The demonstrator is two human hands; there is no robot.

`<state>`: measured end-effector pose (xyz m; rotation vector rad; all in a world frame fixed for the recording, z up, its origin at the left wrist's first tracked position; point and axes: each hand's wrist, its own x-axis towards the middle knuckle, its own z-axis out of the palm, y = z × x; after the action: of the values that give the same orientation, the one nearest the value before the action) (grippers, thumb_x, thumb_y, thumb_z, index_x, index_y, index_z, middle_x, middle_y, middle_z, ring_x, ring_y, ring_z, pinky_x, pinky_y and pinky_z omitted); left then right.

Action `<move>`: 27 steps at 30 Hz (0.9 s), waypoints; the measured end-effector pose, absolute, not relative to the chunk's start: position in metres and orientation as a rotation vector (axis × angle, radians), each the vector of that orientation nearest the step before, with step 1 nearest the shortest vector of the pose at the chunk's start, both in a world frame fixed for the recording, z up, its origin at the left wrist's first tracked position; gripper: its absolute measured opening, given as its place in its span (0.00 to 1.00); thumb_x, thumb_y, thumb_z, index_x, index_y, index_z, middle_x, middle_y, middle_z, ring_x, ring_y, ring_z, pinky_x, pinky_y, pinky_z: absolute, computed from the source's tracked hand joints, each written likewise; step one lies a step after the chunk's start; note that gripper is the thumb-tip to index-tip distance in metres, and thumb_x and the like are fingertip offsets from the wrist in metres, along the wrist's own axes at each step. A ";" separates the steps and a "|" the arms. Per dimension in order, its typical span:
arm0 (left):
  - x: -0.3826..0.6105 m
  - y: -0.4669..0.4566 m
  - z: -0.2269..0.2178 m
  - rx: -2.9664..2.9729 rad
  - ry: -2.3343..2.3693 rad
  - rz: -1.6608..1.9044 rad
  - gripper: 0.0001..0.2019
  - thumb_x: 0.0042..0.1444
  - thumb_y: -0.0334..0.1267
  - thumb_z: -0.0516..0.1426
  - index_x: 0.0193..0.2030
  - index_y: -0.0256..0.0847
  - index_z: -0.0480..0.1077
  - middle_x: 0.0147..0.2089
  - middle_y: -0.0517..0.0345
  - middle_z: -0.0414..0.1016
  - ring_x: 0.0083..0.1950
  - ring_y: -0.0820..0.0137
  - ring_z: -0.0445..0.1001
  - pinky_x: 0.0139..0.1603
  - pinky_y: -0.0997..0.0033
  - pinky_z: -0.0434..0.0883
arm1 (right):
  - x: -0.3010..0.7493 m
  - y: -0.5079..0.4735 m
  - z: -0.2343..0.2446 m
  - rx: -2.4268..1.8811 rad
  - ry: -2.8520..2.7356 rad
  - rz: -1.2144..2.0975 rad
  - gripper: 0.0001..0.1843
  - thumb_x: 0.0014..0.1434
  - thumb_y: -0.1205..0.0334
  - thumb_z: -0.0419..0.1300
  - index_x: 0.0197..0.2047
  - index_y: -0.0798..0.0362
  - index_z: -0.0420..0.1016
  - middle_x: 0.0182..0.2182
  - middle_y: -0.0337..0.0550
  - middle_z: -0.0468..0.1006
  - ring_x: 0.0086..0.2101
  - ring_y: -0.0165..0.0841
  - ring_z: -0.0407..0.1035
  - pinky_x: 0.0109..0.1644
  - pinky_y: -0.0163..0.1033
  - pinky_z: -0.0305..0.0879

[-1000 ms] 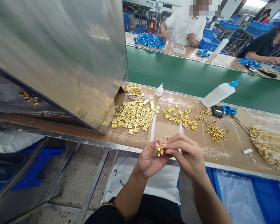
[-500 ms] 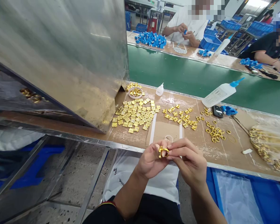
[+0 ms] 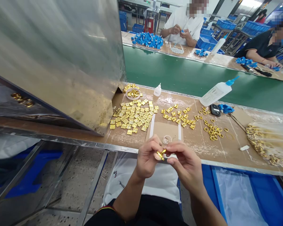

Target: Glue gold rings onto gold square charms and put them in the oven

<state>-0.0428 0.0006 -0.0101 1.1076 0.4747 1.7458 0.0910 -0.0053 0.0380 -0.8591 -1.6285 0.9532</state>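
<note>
Just past the table's front edge, my left hand (image 3: 149, 157) pinches a small gold ring (image 3: 161, 154) between thumb and fingers. The ring is tilted, and fingers hide part of it, including any flat plate on it. My right hand (image 3: 187, 163) is close on the other side. Its fingertips reach the ring's edge, with the thumb spread away below and a gap between. Behind the hands lies a cardboard pad (image 3: 163, 128) with white tape strips and a small clear ring (image 3: 167, 139). Flat gold square pieces (image 3: 132, 116) are spread to the left.
Gold pieces (image 3: 179, 116) and plain gold rings (image 3: 213, 130) lie right of the pad. A small white bottle (image 3: 157, 90), a large blue-tipped bottle (image 3: 215, 93) and a bag of rings (image 3: 267, 144) are around. A metal panel (image 3: 85, 62) rises at left. Co-workers sit beyond the green belt (image 3: 169, 69).
My left hand has turned, so the gold ring is tilted differently. My right thumb has moved away from the fingers. The view has shifted slightly to the right.
</note>
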 end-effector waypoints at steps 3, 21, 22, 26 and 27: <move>-0.049 0.003 -0.012 1.456 0.615 1.916 0.11 0.67 0.46 0.62 0.36 0.43 0.73 0.27 0.63 0.62 0.32 0.70 0.62 0.33 0.68 0.61 | 0.085 -0.015 0.031 -0.876 -1.470 1.134 0.12 0.64 0.50 0.70 0.48 0.46 0.80 0.39 0.44 0.81 0.35 0.32 0.78 0.40 0.34 0.80; -0.065 -0.003 0.003 1.780 0.815 1.935 0.07 0.63 0.40 0.66 0.44 0.43 0.77 0.35 0.61 0.68 0.36 0.72 0.68 0.34 0.71 0.68 | 0.091 -0.015 0.031 -0.777 -1.183 1.599 0.07 0.65 0.54 0.70 0.45 0.43 0.82 0.40 0.41 0.79 0.39 0.31 0.75 0.44 0.34 0.74; -0.066 -0.003 0.003 1.777 0.821 1.937 0.08 0.63 0.40 0.67 0.45 0.43 0.77 0.35 0.61 0.68 0.36 0.72 0.69 0.34 0.71 0.68 | 0.092 -0.015 0.031 -0.784 -1.172 1.606 0.07 0.64 0.54 0.70 0.44 0.43 0.82 0.40 0.41 0.79 0.39 0.31 0.75 0.44 0.34 0.74; -0.067 -0.004 0.002 1.789 0.848 1.912 0.08 0.61 0.39 0.68 0.45 0.43 0.77 0.36 0.61 0.69 0.36 0.72 0.69 0.33 0.72 0.67 | 0.091 -0.013 0.028 -0.819 -1.159 1.601 0.09 0.63 0.52 0.71 0.44 0.44 0.82 0.40 0.41 0.80 0.39 0.31 0.74 0.44 0.35 0.74; -0.068 -0.004 0.002 1.797 0.853 1.897 0.07 0.61 0.39 0.68 0.44 0.43 0.77 0.36 0.61 0.68 0.36 0.72 0.69 0.33 0.72 0.67 | 0.091 -0.013 0.028 -0.820 -1.164 1.599 0.09 0.63 0.52 0.71 0.44 0.44 0.82 0.41 0.41 0.80 0.40 0.32 0.75 0.44 0.35 0.75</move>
<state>-0.0675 -0.0037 0.0022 1.7971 0.8527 1.8972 0.0914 -0.0133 0.0281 -0.8203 -1.1643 1.5989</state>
